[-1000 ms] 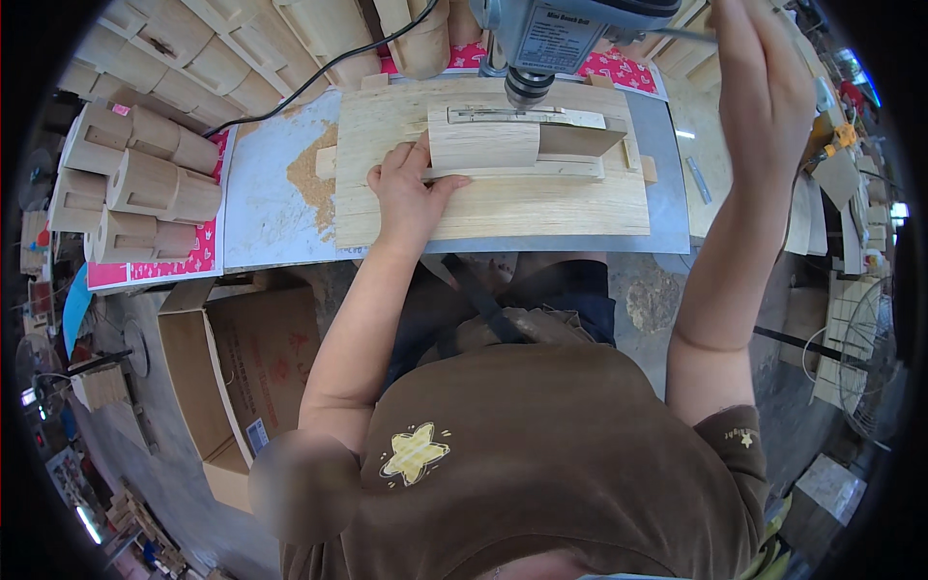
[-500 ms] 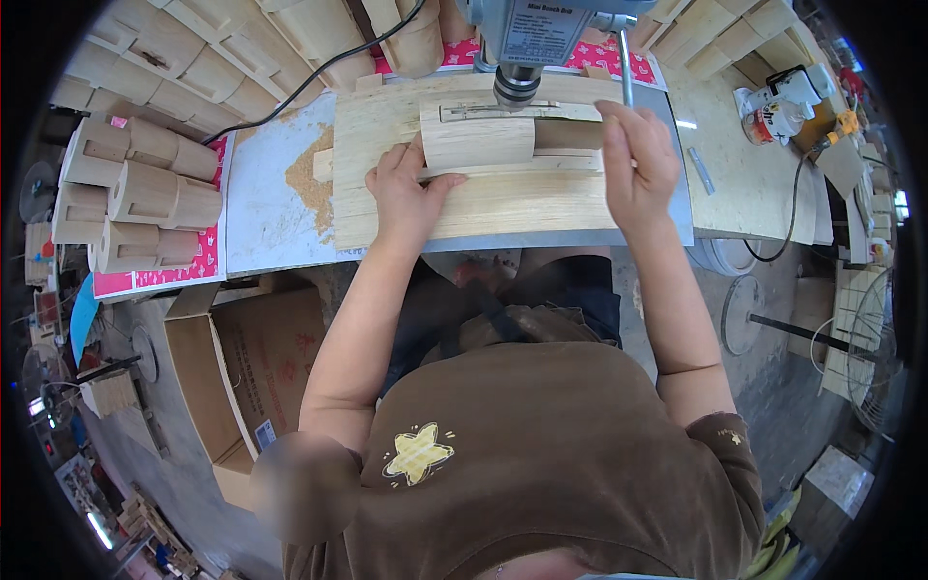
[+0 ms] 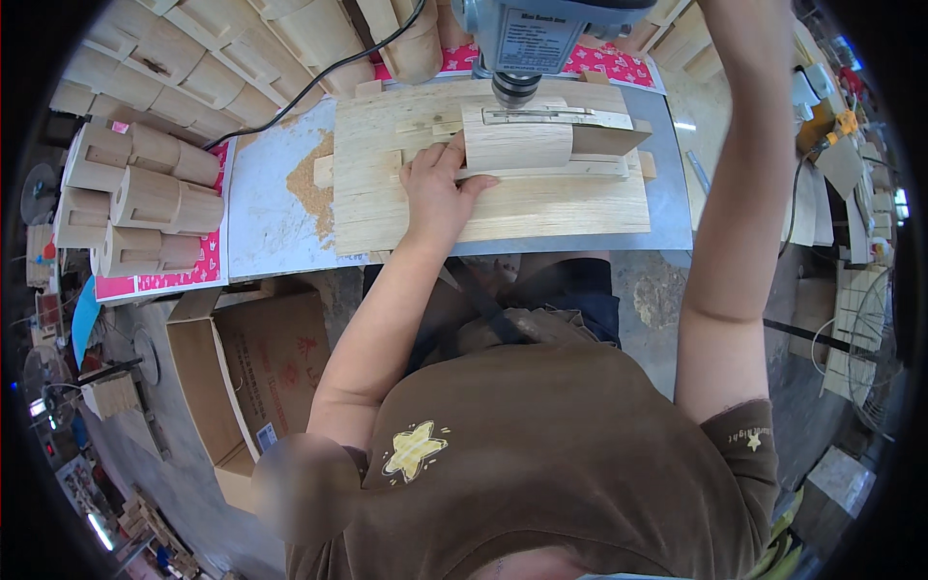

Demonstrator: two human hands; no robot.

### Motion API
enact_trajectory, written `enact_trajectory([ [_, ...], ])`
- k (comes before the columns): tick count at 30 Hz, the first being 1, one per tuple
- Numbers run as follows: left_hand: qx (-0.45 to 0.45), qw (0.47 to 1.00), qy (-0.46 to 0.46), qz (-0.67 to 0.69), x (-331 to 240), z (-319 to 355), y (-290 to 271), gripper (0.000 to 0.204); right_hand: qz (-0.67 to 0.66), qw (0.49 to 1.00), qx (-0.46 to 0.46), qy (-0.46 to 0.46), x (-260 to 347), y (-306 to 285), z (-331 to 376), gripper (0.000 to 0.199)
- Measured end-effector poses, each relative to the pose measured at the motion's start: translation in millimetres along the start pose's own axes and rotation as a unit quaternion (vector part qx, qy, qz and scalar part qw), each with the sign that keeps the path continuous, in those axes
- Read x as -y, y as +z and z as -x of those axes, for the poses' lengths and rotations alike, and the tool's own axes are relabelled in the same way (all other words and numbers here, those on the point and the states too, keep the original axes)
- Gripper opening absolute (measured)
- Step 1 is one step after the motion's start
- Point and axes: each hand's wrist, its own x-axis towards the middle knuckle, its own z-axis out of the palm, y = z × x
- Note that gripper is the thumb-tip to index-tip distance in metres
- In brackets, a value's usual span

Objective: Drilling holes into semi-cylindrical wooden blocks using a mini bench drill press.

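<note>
One hand has left the wood — our right arm now reaches up out of view.
Our left hand (image 3: 437, 189) presses flat on the curved pale wooden block (image 3: 516, 145) under the grey drill press (image 3: 527, 39); the right hand's grip we cannot tell.

stacked wooden cylinders (image 3: 145, 198) left; sawdust pile (image 3: 311, 188); open cardboard box (image 3: 253, 372) below.

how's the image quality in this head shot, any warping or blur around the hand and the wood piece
Head view: strong fisheye, so the table edge bows and a black rim rings the frame; the left hand and curved wood block are sharp in even daylight; the right hand leaves the top edge; a blurred patch sits near the lower left.
</note>
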Motion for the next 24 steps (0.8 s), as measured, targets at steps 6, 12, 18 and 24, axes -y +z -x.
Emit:
enact_trajectory([
  [6, -0.032, 0.999, 0.019, 0.002, 2.6, 0.7, 0.2, 0.062, -0.070, 0.996, 0.038, 0.044, 1.3, -4.5, 106.6, 0.011],
  [12, -0.027, 0.999, 0.006, 0.036, 9.8, -0.2, 3.6, 0.064, -0.073, 0.997, -0.008, -0.024, -41.8, 45.8, 161.0, 0.005],
  [18, -0.051, 0.999, 0.012, 0.002, 1.0, 2.6, 4.6, 0.063, -0.049, 0.987, -0.047, -0.143, -42.6, 26.2, 142.2, 0.003],
  [24, -0.037, 0.997, 0.007, 0.064, -2.3, -3.3, -3.1, 0.058, -0.011, 0.997, -0.079, 0.006, -20.1, 12.2, 7.6, 0.024],
])
